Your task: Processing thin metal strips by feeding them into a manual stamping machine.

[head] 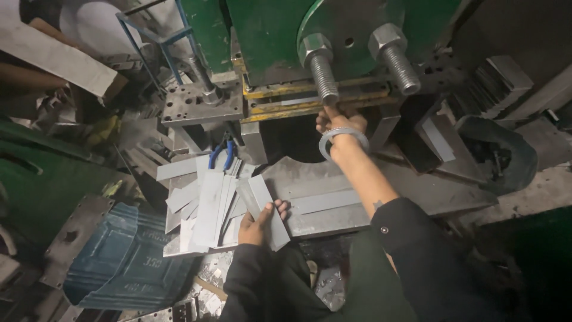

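Head view, looking down at a green press (280, 36) over a steel counter (417, 191). Left hand (262, 223) clenched on one flat metal strip (265, 209), thumb on top, at the right edge of a loose pile of strips (202, 209) fanned across the counter's left part. Right hand (339, 126) stretched forward into the opening under the press head, fingers curled at the die edge; cannot tell whether grasping anything there. Bracelet (342, 143) loose round that wrist.

Possible trouble: crushed fingers, with the right hand sitting inside the press gap and the bracelet free to snag on the die. Cut palm from the thin strip edges. Sliding pile, since the strips overlap unevenly near the counter's front edge.

Count: two hands; two large threaded bolts (322, 68) with hex nuts on the press face; one pair of blue-handled pliers (221, 154) behind the pile; one blue embossed sheet (125, 256) lower left; roughly ten strips in the pile, exact number hidden by overlap.
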